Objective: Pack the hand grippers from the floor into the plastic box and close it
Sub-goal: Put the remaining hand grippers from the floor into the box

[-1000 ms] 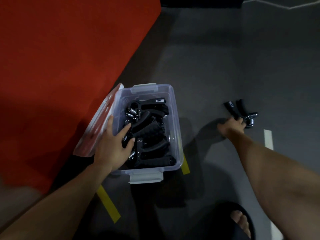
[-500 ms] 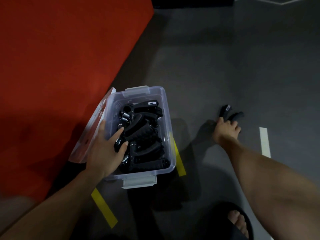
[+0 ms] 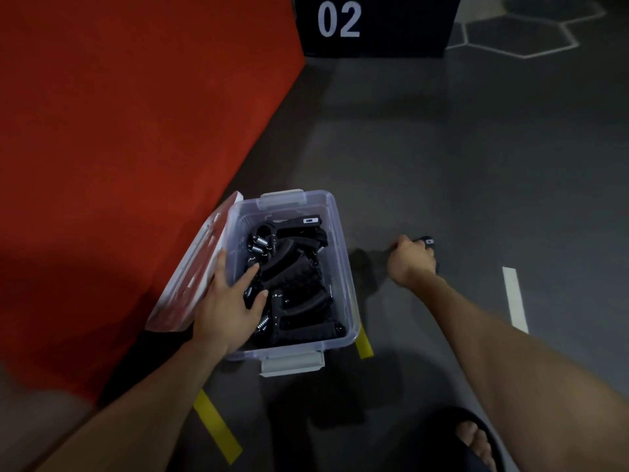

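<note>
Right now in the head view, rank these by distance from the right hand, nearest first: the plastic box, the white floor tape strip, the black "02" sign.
From the right hand:
1. Plastic box, to its left; its near wall is closest.
2. White floor tape strip, to its right, a little farther.
3. Black "02" sign, far ahead at the top of the view.

The scene is dim and low in contrast, with grain in the dark grey floor (image 3: 442, 158). Soft shadows fall near and to the right of the plastic box (image 3: 343, 253) and under the right hand (image 3: 413, 260), so the light seems to come from above and the far left. The red mat (image 3: 119, 131) stays vivid, darkening at the near left. Faint sheen marks the box walls. Straight edges bend toward the frame borders, and the near forearms look soft.
</note>
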